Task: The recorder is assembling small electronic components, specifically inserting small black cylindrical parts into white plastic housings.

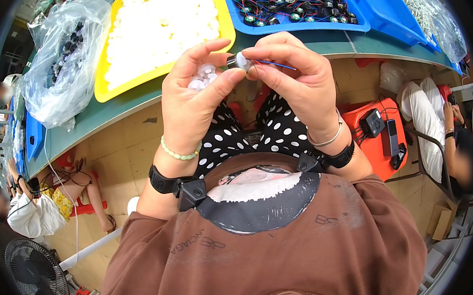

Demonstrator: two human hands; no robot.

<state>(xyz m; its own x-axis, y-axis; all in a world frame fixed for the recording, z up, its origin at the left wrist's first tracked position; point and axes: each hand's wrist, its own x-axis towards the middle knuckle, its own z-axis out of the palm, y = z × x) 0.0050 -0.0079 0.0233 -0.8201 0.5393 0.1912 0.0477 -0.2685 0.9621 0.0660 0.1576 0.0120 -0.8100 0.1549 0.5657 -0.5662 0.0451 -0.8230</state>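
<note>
In front of my lap, at the table's near edge, both hands meet at one small part. My left hand (184, 104) pinches a small black round component (232, 62) between thumb and index finger. Several translucent white plastic caps (201, 80) lie in its palm under the curled fingers. My right hand (306, 79) is closed, its thumb and fingertips on a white cap (243, 61) against the component's right end. Thin blue and red wires (277, 64) trail from there to the right, across my right fingers. Fingertips partly cover how cap and component fit.
On the green table (89, 122), a yellow tray (101, 91) holds many white pieces. A blue tray (362, 23) holds black wired components. Clear plastic bags (41, 101) lie at both sides. A red stool (377, 154) with devices stands right; other people sit both sides.
</note>
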